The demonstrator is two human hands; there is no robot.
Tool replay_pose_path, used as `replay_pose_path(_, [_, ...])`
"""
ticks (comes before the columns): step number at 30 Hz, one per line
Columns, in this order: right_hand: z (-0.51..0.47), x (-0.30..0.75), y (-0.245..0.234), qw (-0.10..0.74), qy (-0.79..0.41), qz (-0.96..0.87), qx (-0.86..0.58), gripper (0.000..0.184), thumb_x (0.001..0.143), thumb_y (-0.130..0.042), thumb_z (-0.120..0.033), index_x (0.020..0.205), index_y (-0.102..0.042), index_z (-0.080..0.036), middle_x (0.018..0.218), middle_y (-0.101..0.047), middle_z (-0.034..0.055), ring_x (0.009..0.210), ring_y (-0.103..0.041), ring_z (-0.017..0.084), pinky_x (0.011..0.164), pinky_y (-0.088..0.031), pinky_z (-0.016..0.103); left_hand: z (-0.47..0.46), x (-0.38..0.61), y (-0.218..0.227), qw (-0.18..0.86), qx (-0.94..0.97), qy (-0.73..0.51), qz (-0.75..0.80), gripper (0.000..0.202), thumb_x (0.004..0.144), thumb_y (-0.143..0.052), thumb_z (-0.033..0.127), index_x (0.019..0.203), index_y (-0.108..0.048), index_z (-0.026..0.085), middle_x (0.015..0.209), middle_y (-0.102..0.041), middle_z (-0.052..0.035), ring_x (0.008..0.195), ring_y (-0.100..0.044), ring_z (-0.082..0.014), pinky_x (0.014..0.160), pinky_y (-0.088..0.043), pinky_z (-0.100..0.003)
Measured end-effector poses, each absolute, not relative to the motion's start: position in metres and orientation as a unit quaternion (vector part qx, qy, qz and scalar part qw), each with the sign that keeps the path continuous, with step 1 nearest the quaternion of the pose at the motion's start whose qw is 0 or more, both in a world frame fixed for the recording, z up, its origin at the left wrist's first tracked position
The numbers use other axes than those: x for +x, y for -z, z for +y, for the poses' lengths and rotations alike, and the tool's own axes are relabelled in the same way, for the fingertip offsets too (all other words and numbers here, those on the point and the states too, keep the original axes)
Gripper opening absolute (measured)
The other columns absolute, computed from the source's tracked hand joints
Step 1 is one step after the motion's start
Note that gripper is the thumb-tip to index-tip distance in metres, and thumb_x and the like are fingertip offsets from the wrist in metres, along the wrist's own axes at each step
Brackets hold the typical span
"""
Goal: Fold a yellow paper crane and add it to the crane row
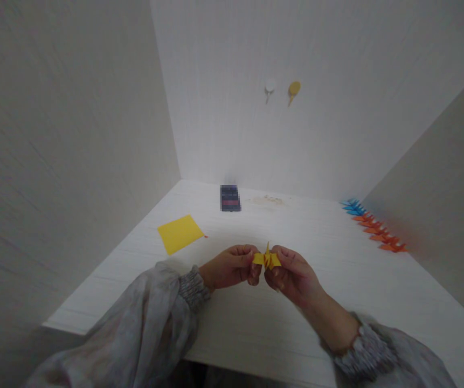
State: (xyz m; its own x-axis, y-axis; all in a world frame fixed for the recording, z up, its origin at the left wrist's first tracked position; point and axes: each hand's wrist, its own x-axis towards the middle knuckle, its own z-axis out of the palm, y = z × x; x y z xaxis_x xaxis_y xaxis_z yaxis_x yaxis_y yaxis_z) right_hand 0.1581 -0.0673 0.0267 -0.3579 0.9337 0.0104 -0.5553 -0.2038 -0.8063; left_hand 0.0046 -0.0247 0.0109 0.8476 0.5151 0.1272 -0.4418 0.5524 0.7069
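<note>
Between my two hands is a small yellow origami crane (268,261), its wings spread to either side and a thin point sticking up in the middle. My left hand (237,265) pinches the left wing between thumb and fingers. The right wing is gripped by my right hand (293,272), with the thumb along its top and the fingers curled beneath. Both hands are held over the white table, near its middle. Left of them, a sheet of yellow paper (180,234) lies flat, with a tiny orange scrap (206,236) by its right corner.
Along the right wall stand a row of orange origami cranes (378,230) and some blue ones (353,207) behind them. A dark, blurred box-like object (230,198) sits at the back. White (270,86) and yellow (294,89) hooks hang on the back wall. Walls enclose the white table (312,226).
</note>
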Motion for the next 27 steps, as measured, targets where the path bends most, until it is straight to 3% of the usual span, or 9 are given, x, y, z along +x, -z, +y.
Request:
replay_pose_path(8, [-0.068, 0.157, -0.027, 0.505, -0.716, -0.395, -0.278, 0.019, 0.069, -0.061, -0.03, 0.064, -0.051, -0.015, 0.049, -0.055, -0.0021, 0.036, -0.048, 0.009, 0.036, -0.033, 0.019, -0.024, 0.003, -0.014, 0.858, 0.428, -0.263, 0.105, 0.034, 0.06, -0.066, 0.039, 0.063, -0.053, 0.008, 0.052, -0.055, -0.0013, 0.041, -0.05, -0.0082, 0.04, -0.036, -0.019])
replay_pose_path(14, [-0.068, 0.156, -0.026, 0.491, -0.714, -0.406, -0.291, 0.018, 0.071, -0.059, -0.028, 0.063, -0.052, -0.014, 0.048, -0.056, -0.0008, 0.035, -0.048, 0.008, 0.035, -0.034, 0.019, -0.022, 0.002, -0.016, 0.843, 0.451, -0.246, 0.16, 0.028, 0.058, -0.069, 0.033, 0.059, -0.056, 0.008, 0.041, -0.053, 0.0009, 0.033, -0.046, -0.0064, 0.034, -0.032, -0.017])
replay_pose_path(22, [-0.071, 0.155, -0.025, 0.485, -0.733, -0.396, -0.266, 0.022, 0.069, -0.06, -0.033, 0.062, -0.049, -0.015, 0.047, -0.054, -0.0021, 0.033, -0.046, 0.007, 0.033, -0.032, 0.018, -0.024, 0.004, -0.009, 0.854, 0.427, -0.278, 0.106, 0.033, 0.052, -0.072, 0.036, 0.057, -0.055, 0.008, 0.045, -0.055, -0.0006, 0.037, -0.049, -0.0077, 0.034, -0.033, -0.016])
replay_pose_path(27, [-0.07, 0.154, -0.025, 0.502, -0.731, -0.384, -0.259, 0.023, 0.068, -0.061, -0.031, 0.061, -0.046, -0.015, 0.046, -0.052, -0.0035, 0.032, -0.044, 0.007, 0.033, -0.031, 0.018, -0.022, 0.004, -0.005, 0.849, 0.424, -0.301, 0.092, 0.038, 0.051, -0.071, 0.041, 0.054, -0.051, 0.009, 0.04, -0.049, 0.0019, 0.032, -0.043, -0.0062, 0.031, -0.029, -0.016])
